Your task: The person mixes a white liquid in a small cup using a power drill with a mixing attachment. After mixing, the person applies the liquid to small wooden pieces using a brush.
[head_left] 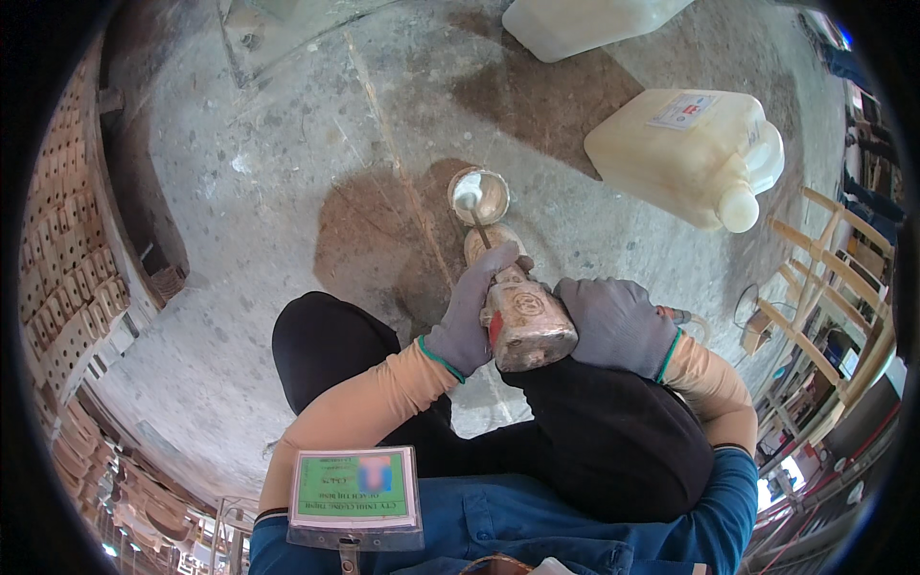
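Between my two grey gloves is a worn, stained metal air tool, apparently a nail gun, its blocky head facing up over my right knee. My left hand closes around its far, narrower end. My right hand is a fist at its right side, where the handle is mostly hidden; a red hose fitting shows past the wrist. Beyond the left fingers stands a small round tub with white paste inside. A thin stick leans from it towards my left hand. A pale rounded object lies beside the tub, partly covered.
A yellowish plastic jug lies on the stained concrete floor at the right, with a whitish container farther back. Wooden chair frames stand at the right edge. Stacks of drilled wooden pieces line the left.
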Demonstrator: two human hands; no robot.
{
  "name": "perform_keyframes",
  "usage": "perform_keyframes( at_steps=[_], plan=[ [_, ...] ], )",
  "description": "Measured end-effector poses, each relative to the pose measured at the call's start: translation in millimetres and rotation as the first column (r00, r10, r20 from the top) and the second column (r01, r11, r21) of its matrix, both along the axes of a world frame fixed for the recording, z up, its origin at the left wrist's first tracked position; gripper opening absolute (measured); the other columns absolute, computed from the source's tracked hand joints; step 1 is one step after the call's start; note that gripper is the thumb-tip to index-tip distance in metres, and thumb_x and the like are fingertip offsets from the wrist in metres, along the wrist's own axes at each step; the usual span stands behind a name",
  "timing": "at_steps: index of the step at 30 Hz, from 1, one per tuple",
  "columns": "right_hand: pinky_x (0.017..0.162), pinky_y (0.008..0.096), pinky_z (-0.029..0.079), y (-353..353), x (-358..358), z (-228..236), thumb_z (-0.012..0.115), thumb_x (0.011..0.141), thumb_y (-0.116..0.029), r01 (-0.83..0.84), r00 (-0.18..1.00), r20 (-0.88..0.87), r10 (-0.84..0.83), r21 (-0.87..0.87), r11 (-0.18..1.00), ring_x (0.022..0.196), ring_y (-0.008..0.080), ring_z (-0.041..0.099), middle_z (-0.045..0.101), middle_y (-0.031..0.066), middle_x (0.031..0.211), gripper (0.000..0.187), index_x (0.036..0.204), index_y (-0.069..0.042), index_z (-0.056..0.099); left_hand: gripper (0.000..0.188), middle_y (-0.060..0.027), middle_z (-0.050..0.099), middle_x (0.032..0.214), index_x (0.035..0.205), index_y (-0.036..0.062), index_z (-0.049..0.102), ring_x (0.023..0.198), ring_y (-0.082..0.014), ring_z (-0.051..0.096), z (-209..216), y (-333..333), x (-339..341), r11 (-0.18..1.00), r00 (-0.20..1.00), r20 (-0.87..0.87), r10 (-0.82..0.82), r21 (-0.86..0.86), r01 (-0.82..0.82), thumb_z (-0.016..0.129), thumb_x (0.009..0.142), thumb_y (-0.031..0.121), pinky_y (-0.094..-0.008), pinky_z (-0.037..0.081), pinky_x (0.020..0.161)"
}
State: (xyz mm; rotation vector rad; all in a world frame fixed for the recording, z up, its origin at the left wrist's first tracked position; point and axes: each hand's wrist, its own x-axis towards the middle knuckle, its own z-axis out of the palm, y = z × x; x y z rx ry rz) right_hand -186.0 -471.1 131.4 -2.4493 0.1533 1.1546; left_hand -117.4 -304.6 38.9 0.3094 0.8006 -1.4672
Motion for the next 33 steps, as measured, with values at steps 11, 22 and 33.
perform_keyframes(
  at_steps=[11,22,33],
  plan=[
    [0.060,0.0447,0.051,0,5,3,0.060,0.079,-0.031,0.023,0.999,0.023,-0.023,-0.015,1.000,0.067,0.0346,0.065,0.063,0.0177,0.072,0.031,0.088,-0.002,0.053,0.037,-0.0090,0.056,0.105,0.118,0.0092,0.048,0.098,-0.0206,0.059,-10,4,-19,0.998,0.490,0.871,0.039,-0.015,-0.054,0.057,0.091,0.033,-0.0364,0.053,0.088],
    [0.067,0.0468,0.051,-6,-10,8,0.060,0.080,-0.034,0.128,0.987,-0.102,-0.124,0.035,0.991,0.074,0.0370,0.065,0.064,0.0187,0.077,0.035,0.091,-0.002,0.053,0.038,-0.0088,0.058,0.094,0.107,0.0058,0.054,0.088,-0.0206,0.062,9,-15,-9,0.997,0.999,-0.006,-0.042,0.065,0.042,0.062,0.086,0.036,-0.0357,0.054,0.080],
    [0.065,0.0472,0.051,-1,-8,3,0.058,0.081,-0.035,0.082,0.996,-0.052,-0.077,0.103,0.991,0.072,0.0365,0.066,0.064,0.0190,0.078,0.037,0.094,-0.002,0.051,0.038,-0.0100,0.057,0.098,0.112,0.0036,0.052,0.096,-0.0211,0.061,10,0,-10,0.999,0.995,0.097,0.014,0.029,-0.016,0.054,0.092,0.035,-0.0345,0.053,0.085]
  ],
)
